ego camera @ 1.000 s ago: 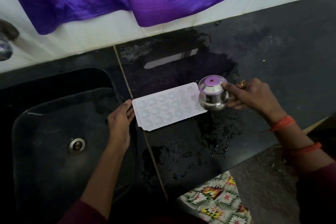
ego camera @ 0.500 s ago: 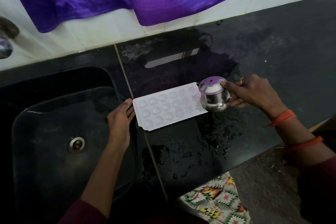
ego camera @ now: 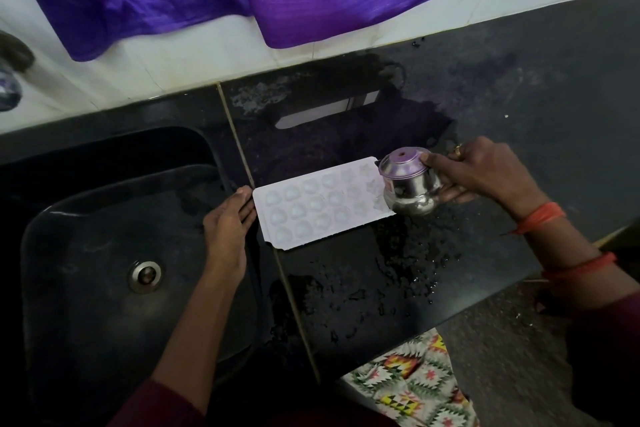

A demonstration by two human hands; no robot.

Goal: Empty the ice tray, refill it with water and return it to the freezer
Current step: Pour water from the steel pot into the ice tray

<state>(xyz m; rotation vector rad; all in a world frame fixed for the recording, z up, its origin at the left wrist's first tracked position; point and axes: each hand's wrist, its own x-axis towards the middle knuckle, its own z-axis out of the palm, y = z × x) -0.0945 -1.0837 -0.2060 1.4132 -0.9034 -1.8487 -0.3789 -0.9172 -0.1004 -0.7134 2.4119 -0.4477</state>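
Left hand (ego camera: 225,229) flat against the ice tray (ego camera: 318,208) — right hand (ego camera: 485,173) grips a steel pot (ego camera: 410,187) over it, position barely changed

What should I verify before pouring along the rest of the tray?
1. Ice tray lies flat on the counter: ok.
2. Left hand touches the tray's left end with straight fingers: ok.
3. Right hand grips the steel pot over the tray's right end: ok.
4. Water left in the pot: cannot tell.
5. Which cells are full: cannot tell.
6. Counter around the tray dry: not ok, wet patches in front.
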